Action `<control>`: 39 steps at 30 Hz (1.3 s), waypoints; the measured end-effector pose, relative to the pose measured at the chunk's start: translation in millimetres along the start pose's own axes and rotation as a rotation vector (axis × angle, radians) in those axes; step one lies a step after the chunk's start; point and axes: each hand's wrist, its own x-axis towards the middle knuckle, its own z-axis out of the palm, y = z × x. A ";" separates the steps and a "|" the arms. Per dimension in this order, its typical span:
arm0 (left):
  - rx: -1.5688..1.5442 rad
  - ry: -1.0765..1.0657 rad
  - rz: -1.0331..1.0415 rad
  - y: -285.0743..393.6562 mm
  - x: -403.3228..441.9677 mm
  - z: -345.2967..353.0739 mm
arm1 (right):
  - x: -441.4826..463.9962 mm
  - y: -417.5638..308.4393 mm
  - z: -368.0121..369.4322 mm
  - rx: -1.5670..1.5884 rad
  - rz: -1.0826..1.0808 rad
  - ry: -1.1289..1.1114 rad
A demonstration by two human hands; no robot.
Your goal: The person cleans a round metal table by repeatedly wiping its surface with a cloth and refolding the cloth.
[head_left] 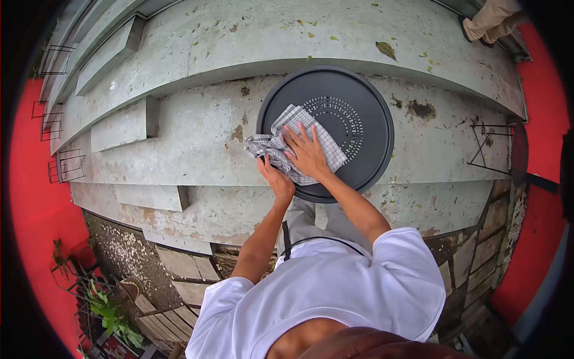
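A round dark-grey tabletop (326, 87) with rings of small punched holes is in front of me, at the middle of the view. On its left part lies a grey-and-white checked cloth (332, 149), spread flat on the right and bunched up on the left. My right hand (311, 154) presses flat on the spread part, fingers apart. At the near left rim, my left hand (278, 181) holds the crumpled end of the cloth; some of its fingertips are hidden in the folds. The table's support is out of sight beneath the top.
Worn concrete steps (197, 125) with scattered leaves rise beyond the table. Concrete blocks (125, 125) jut out at the left. Wire-frame stands (490, 146) are near both sides. Another person's legs (490, 21) show at the top right. A green plant (110, 311) grows at lower left.
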 end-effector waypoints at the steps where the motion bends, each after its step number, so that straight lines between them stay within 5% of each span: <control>1: -0.024 0.002 -0.011 -7.8 -2.8 4.0 | -24.5 3.6 -7.2 0.004 0.057 -0.001; 8: -0.089 -0.016 -0.125 9.0 3.6 -5.4 | -87.9 75.2 -34.4 -0.104 0.600 0.047; 16: -0.066 -0.016 -0.133 6.6 4.2 -5.8 | -20.9 50.6 -15.2 -0.110 0.539 0.228; 20: 0.119 -0.003 -0.092 13.2 3.3 -18.6 | -34.9 -12.6 -42.4 0.869 0.463 0.198; 24: -0.502 0.000 -0.154 76.0 1.2 -59.8 | -89.7 -100.1 -68.2 1.350 0.513 0.016; 25: -0.824 -0.289 -0.353 83.0 -0.6 -66.3 | -93.5 -121.7 -50.3 1.384 0.430 0.419; 26: -1.138 -0.587 -0.552 91.4 -2.1 -71.9 | -99.3 -124.3 -58.4 1.382 0.428 0.419; 30: -1.206 -0.576 -0.742 124.5 3.2 -76.5 | -113.4 -129.9 -98.7 1.503 0.675 0.316; 33: -1.161 -0.609 -0.508 153.3 1.4 -80.3 | -116.6 -145.2 -116.2 1.163 0.542 0.749; 34: -1.089 -0.612 -0.362 162.1 0.5 -82.4 | -118.9 -145.0 -122.0 1.156 0.541 0.757; 39: -1.212 -0.664 -0.339 176.8 1.1 -81.9 | -130.2 -136.7 -143.9 1.176 0.495 0.683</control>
